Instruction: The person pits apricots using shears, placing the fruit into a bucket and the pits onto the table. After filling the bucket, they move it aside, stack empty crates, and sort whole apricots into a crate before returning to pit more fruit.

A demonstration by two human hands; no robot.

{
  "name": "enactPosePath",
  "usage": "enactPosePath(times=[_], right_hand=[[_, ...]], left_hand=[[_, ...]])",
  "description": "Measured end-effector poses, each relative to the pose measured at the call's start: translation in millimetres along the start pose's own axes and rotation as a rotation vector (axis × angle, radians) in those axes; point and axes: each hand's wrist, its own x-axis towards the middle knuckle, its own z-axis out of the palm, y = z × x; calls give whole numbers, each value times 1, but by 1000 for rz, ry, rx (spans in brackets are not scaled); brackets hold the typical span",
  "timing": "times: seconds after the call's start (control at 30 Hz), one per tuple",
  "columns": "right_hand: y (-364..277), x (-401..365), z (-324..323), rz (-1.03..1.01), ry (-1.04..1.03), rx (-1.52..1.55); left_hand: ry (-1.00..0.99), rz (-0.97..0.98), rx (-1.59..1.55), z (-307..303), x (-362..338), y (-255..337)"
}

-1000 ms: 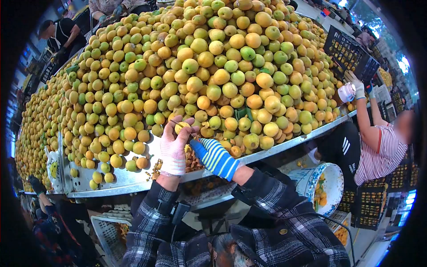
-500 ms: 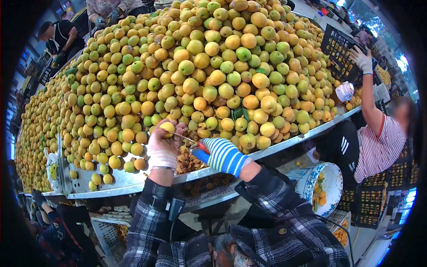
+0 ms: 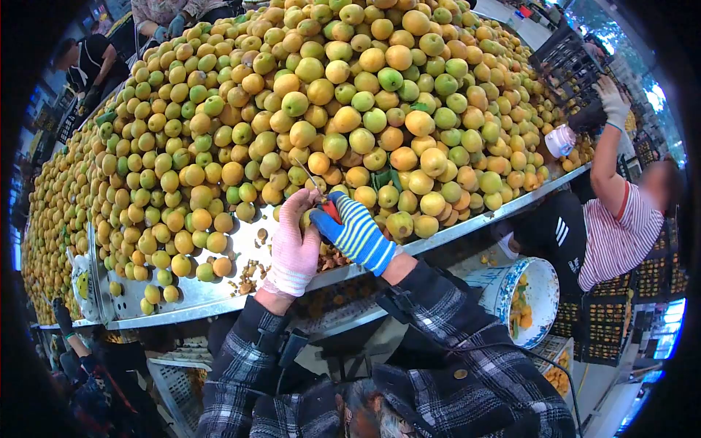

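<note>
My left hand [image 3: 296, 244], in a pink and white glove, is closed beside my right hand. A sliver of a yellow-green persimmon [image 3: 307, 217] shows in its grip; most of it is hidden. My right hand [image 3: 358, 232], in a blue and yellow striped glove, is wrapped round the red handle of a thin-bladed knife [image 3: 312, 179]. The blade points up and away, over the heap of persimmons [image 3: 314, 131]. Both hands are above the near edge of the metal table [image 3: 197, 299], and they touch or nearly touch.
Brown scraps [image 3: 250, 277] lie on the table by my left hand. A white bucket [image 3: 542, 299] with fruit pieces stands below at right. Beyond it a person in a striped shirt [image 3: 613, 237] reaches toward black crates. Another person's gloved hands [image 3: 175, 28] are behind the heap.
My left hand has turned and moved right, against my right hand, and its persimmon is now mostly covered. The knife's blade has swung upward. More scraps show on the table.
</note>
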Motion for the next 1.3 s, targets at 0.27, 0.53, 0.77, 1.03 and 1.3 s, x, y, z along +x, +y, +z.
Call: enactPosePath(times=[0.27, 0.53, 0.77, 1.03, 1.3], right_hand=[[0, 2, 7, -77, 18, 20], [-6, -4, 18, 52, 44, -323], [-15, 2, -6, 76, 168, 1072], [-2, 4, -18, -61, 321, 316], [-5, 0, -20, -589, 546, -208]], left_hand=[[160, -405, -1083, -17, 12, 5], [275, -528, -1085, -11, 0, -16], [93, -710, -885, -1, -8, 11], [-38, -709, -731, 21, -13, 14], [-1, -696, -786, 32, -11, 16]])
